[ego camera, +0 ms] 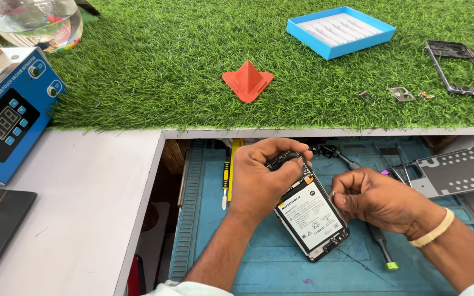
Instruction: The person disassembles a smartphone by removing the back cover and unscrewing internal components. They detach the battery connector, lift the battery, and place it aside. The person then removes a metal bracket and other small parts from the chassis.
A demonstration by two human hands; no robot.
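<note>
My left hand (259,178) grips the top end of an opened phone (311,216), back cover off, its white-labelled battery facing up. The phone tilts over a blue work mat (259,263). My right hand (371,197), with a pale band on the wrist, has its fingers pinched together at the phone's right edge; whatever is between the fingertips is too small to make out.
A yellow-handled tool (226,181) and a green-tipped screwdriver (385,249) lie on the mat, a perforated metal plate (456,172) at right. On the green turf: an orange pyramid stand (248,81), a blue tray (340,30), a phone frame (462,68), small parts (401,94). A blue machine (6,118) stands at left.
</note>
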